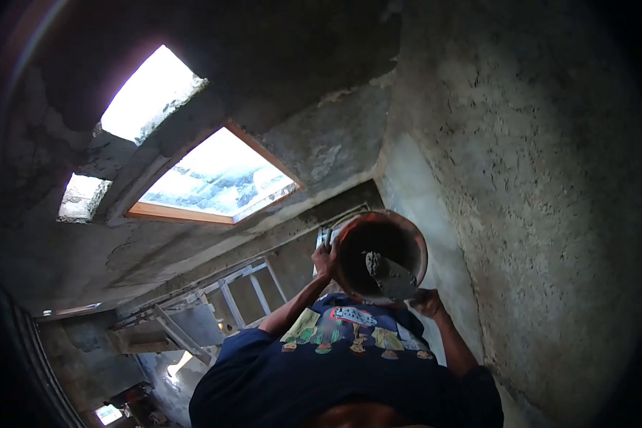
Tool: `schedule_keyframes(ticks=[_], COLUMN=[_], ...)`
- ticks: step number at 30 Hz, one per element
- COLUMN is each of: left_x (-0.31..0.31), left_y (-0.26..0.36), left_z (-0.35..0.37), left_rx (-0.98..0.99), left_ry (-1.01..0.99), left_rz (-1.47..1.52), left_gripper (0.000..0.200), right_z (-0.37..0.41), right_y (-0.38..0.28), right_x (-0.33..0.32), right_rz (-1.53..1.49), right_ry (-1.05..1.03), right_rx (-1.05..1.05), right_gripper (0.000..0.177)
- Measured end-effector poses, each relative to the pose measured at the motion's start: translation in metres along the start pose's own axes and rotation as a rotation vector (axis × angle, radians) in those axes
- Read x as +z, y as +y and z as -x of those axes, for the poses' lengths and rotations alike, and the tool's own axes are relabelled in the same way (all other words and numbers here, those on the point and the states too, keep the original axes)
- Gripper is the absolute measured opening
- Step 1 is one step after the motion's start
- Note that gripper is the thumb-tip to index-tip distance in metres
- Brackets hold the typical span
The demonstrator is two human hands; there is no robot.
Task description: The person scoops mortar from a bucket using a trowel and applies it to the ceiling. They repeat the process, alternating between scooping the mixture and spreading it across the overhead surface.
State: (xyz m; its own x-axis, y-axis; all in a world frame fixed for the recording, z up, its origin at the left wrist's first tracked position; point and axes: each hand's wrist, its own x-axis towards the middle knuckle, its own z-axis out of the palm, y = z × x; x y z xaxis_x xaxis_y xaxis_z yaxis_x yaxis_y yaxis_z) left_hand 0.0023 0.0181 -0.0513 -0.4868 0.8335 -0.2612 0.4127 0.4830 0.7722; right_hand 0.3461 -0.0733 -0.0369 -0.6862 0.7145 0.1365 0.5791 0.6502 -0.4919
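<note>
A round bucket (349,274) is tilted so that its dark inside faces me, in front of my navy printed shirt (349,385). Grey wet mortar (373,264) lies inside as a lump. My left hand (324,260) is closed on the bucket's left side, and its fingertips are hard to see. At the lower right rim, my right hand (428,303) is closed round what appears to be a trowel handle. A flat grey shape, apparently the trowel's mortar-covered blade (398,287), reaches into the bucket from that hand.
A rough plastered wall (542,214) rises close on the right. To the left are a wood-framed window (217,175) and smaller bright openings (153,96). A ladder-like frame (242,292) and wooden beams (182,332) stand behind my left arm.
</note>
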Motion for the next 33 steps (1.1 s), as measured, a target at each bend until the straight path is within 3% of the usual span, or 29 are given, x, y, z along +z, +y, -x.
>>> schedule_keyframes(ticks=[2,6,8,9,11,12,14,15,18,20,22,24,26,28,30,33], left_x=[-0.002,-0.003,-0.001,0.001,-0.002,-0.005,-0.002,0.0,-0.003,-0.004,-0.002,0.002,-0.001,-0.005,-0.001,0.0], left_y=[-0.002,-0.003,-0.012,-0.015,-0.005,-0.002,-0.008,-0.011,-0.003,0.003,0.0,-0.008,0.005,0.012,0.009,0.008], left_z=[-0.002,-0.003,-0.006,-0.007,-0.004,-0.004,-0.006,-0.005,-0.004,-0.004,-0.003,-0.007,-0.005,-0.004,-0.006,-0.008], left_rx=[-0.016,-0.028,-0.041,-0.049,-0.048,-0.044,-0.015,0.017,0.012,0.015,0.013,0.005,0.06,-0.008,0.022,0.04], left_ry=[0.001,-0.014,-0.02,-0.034,-0.037,-0.04,-0.013,0.017,-0.008,0.005,0.016,0.046,0.099,0.07,0.113,0.15], left_rz=[-0.005,-0.044,-0.003,0.04,0.034,0.023,0.014,0.012,0.002,-0.014,-0.029,-0.072,-0.091,-0.145,-0.137,-0.153], left_gripper=[0.05,0.05,0.049,0.049,0.049,0.048,0.048,0.048,0.048,0.048,0.048,0.049,0.05,0.05,0.051,0.051], right_z=[-0.002,-0.013,-0.016,-0.011,-0.006,-0.006,-0.017,-0.038,-0.101,-0.137,-0.185,-0.221,-0.313,-0.366,-0.433,-0.51], right_y=[-0.007,-0.014,-0.02,-0.016,-0.001,-0.001,-0.008,-0.018,-0.04,-0.031,-0.019,0.035,0.015,0.029,0.048,0.06], right_x=[-0.006,-0.012,-0.012,0.0,0.026,0.025,0.007,-0.011,-0.061,-0.057,-0.043,0.024,-0.026,-0.015,-0.005,-0.008], right_rz=[-0.129,-0.095,-0.429,-0.432,-0.272,-0.278,-0.39,-0.387,-0.595,-0.61,-0.989,-0.58,-0.133,-0.926,-1.073,-0.962], right_ry=[-0.216,-0.054,-0.072,-0.075,0.08,0.078,-0.035,0.025,0.053,0.164,0.289,0.316,0.767,0.506,0.602,0.75], right_rx=[0.298,0.097,0.536,0.539,0.216,0.217,0.564,0.54,0.604,0.5,0.51,0.323,-0.136,0.354,0.326,0.352], right_gripper=[0.007,0.018,0.035,0.035,0.047,0.047,0.045,0.033,0.042,0.037,0.011,0.009,0.01,0.028,0.033,0.033])
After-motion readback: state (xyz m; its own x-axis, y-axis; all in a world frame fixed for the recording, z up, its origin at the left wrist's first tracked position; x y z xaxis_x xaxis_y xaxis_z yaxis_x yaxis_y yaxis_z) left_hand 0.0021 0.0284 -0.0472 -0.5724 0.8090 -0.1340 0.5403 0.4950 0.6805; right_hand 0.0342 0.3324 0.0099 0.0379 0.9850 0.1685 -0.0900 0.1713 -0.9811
